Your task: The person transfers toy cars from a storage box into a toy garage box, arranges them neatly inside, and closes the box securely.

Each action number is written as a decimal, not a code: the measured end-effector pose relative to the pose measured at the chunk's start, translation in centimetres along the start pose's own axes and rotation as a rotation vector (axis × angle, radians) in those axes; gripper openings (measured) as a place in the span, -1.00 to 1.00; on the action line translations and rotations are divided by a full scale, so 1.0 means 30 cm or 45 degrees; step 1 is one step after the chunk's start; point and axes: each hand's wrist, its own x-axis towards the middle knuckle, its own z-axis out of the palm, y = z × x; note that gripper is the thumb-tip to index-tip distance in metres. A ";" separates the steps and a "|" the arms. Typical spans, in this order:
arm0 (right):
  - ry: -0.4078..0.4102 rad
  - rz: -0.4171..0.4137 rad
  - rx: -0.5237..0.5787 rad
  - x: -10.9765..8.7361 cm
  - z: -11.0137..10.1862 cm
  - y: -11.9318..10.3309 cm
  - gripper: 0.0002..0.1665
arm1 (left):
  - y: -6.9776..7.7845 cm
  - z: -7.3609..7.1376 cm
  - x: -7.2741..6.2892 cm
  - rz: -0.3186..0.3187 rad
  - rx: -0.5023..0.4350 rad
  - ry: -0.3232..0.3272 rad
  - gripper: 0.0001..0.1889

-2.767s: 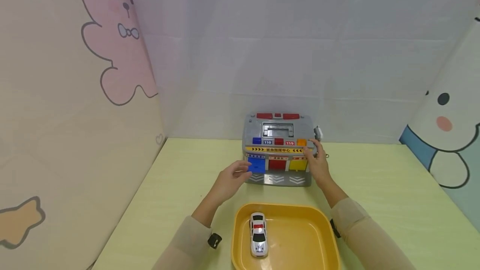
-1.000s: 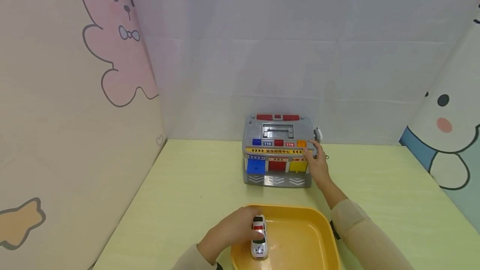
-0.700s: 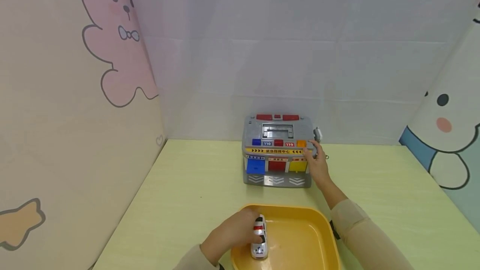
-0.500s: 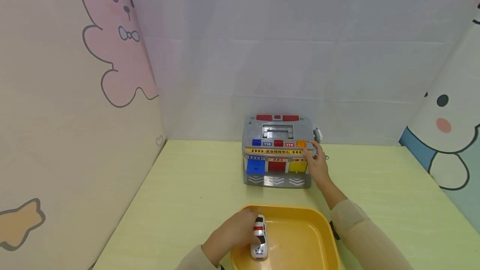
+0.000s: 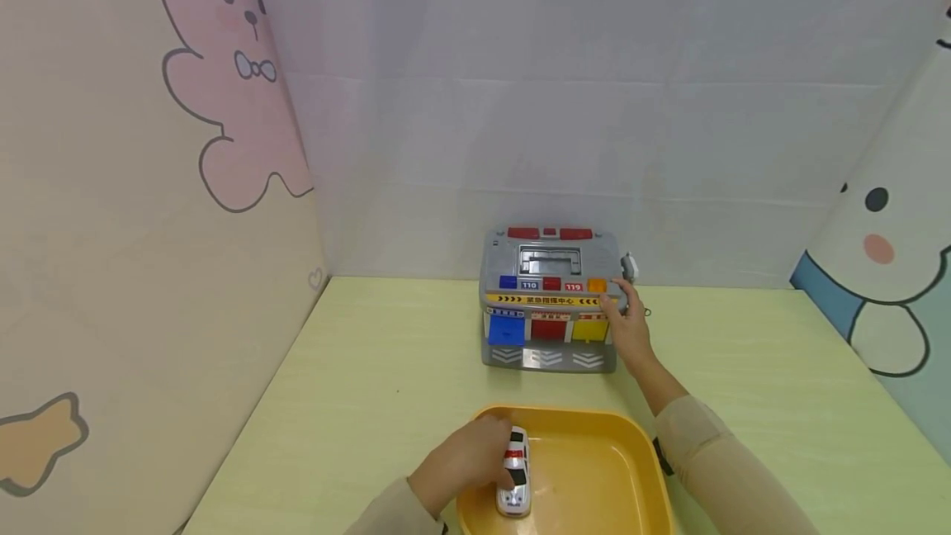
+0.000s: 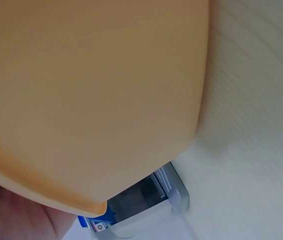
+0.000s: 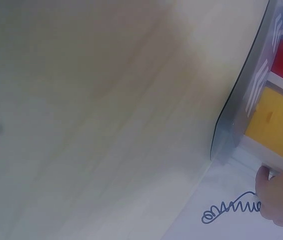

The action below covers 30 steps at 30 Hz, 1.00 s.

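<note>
In the head view my left hand (image 5: pixel 475 452) reaches over the left rim of the yellow tray (image 5: pixel 594 477) and pinches a white toy police car (image 5: pixel 514 498) lying in it. Its thumb is at the windshield; the other fingertips are mostly hidden. Behind the tray stands a grey toy garage (image 5: pixel 550 357) with blue (image 5: pixel 507 330), red and yellow doors. The left wrist view shows a dark doorway (image 6: pixel 139 200) beside blue plastic. My right hand (image 5: pixel 631 329) holds the garage's right front corner, thumb in front.
The tray's outer wall (image 6: pixel 106 100) fills much of the left wrist view. A coiled cord (image 7: pixel 231 206) hangs beside the garage. A pale curtain (image 5: pixel 557 106) closes off the table's back, and printed panels (image 5: pixel 149 271) stand at both sides.
My left hand has come from the garage's blue door down to the tray and taken hold of the police car, which has shifted very slightly. My right hand has stayed on the garage.
</note>
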 end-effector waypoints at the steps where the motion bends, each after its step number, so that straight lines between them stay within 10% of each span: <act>1: 0.000 0.001 -0.002 0.000 0.000 0.000 -0.38 | 0.000 0.000 0.003 0.006 0.020 0.000 -0.47; 10: -0.003 0.004 0.001 0.002 0.000 -0.003 -0.35 | 0.000 -0.008 0.022 0.003 0.078 -0.077 -0.48; 30: -0.018 0.021 -0.004 -0.002 -0.002 -0.001 -0.33 | -0.017 0.017 0.028 0.046 -0.267 -0.062 -0.26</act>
